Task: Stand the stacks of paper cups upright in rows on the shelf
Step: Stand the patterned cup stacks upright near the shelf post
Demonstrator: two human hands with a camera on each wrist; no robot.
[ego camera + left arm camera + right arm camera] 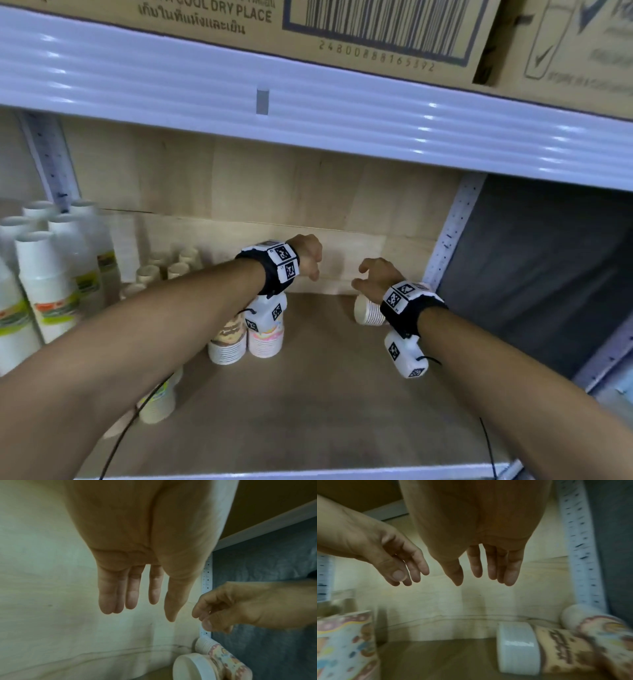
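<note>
- Two bare hands reach deep into the shelf [308,404], both empty, near the back panel [342,192].
- I judge this the moment between placements: nothing is held, and the next stack is about to be chosen.
- My left hand [308,255] hangs palm-down with fingers [109,601] straight and relaxed, touching nothing, above two upright stacks [246,339] that stand side by side mid-shelf.
- My right hand [376,277] hovers with fingers [510,566] loosely spread and slightly bent, gripping nothing.
- One lying stack [368,310] rests on its side just below my right hand, near the right post [452,233]; the right wrist view shows its white rim end [517,649] pointing left, with a second lying stack [590,623] behind it against the post.
- More stacks [168,269] stand upright further left at the back, and tall white stacks [44,274] stand at the far left.
- Next, as I read it, my right hand must drop, curl round the near lying stack and tip it upright beside the standing pair.
- Risk, in my judgement: nested cups may slide apart if gripped at one end only.
</note>
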